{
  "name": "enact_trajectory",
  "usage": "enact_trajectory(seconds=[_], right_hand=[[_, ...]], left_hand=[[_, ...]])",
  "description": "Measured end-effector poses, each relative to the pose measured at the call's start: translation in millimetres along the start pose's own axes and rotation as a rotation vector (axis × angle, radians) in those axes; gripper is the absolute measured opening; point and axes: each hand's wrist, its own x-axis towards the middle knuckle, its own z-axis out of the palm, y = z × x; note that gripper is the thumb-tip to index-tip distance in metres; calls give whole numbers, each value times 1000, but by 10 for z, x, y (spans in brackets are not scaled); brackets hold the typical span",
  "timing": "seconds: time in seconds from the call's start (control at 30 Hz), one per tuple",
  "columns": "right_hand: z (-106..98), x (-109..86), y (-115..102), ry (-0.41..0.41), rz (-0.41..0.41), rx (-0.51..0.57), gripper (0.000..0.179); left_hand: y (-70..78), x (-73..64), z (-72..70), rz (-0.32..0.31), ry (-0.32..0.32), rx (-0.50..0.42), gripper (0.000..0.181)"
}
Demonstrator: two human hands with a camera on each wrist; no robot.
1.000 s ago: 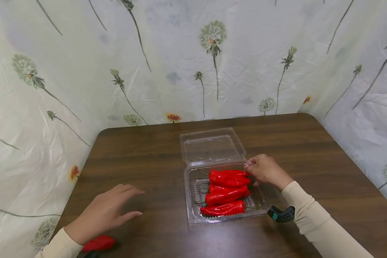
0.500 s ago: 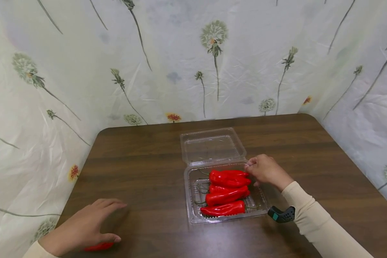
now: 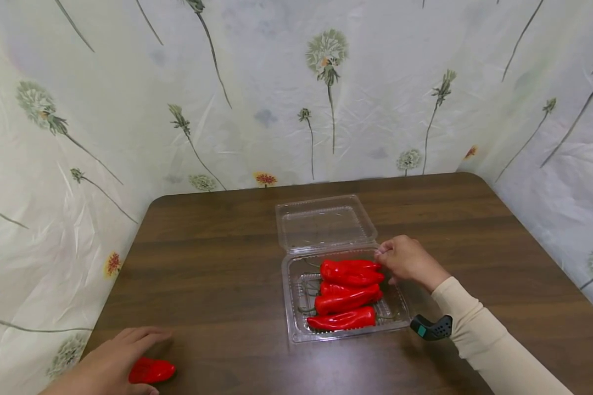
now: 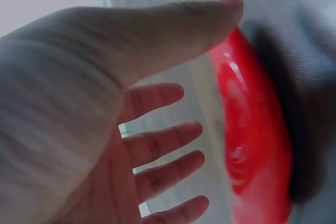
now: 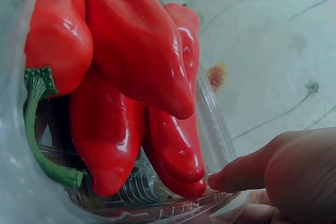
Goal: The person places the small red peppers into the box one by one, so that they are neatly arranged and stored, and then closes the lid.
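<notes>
A clear plastic clamshell box (image 3: 289, 312) lies unfolded on the table, its lid (image 3: 321, 227) laid back. Several glossy red peppers (image 3: 346, 299) with green stems are piled in its base. My right hand (image 3: 410, 262) pinches the box's right rim near the hinge; the right wrist view has the thumb on the inner side and fingers outside. At the near left, my left hand (image 3: 111, 359) is over a single red pepper (image 3: 153, 371), fingers spread and thumb apart. The left wrist view puts this pepper (image 4: 254, 140) beyond the fingertips, overlapped by the thumb tip.
The dark wooden table (image 3: 217, 258) has rounded far corners. A dandelion-print curtain (image 3: 257, 99) hangs behind it and along both sides. A black band (image 3: 431, 328) with a green patch is at my right wrist.
My left hand has moved down and left to the lone pepper at the near left. The right hand stays at the box rim, and the box and its peppers have not moved.
</notes>
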Motion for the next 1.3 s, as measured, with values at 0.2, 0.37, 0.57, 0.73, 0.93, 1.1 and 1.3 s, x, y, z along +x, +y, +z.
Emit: enact_trajectory(seconds=[0.2,0.37,0.57,0.73,0.93,1.1,1.3], right_hand=[[-2,10,0,-1,-2,6,14],[-7,26,7,1,-9,8,14],[-13,20,3,1,0,6,14],[-16,12,-7,2,6,1,14],[-13,9,-9,3,10,-4,14],[-10,17,-3,0,10,0,14],[-6,24,10,-6,19,4,14]], left_hand=[[-80,-27,115,31,15,46,83],[-93,-20,157,-15,-15,36,81],[-96,7,208,-32,19,39,65],[-82,29,236,-39,61,64,51],[-45,66,221,-15,80,77,37],[-2,99,217,51,174,77,31],[73,147,182,82,260,70,32]])
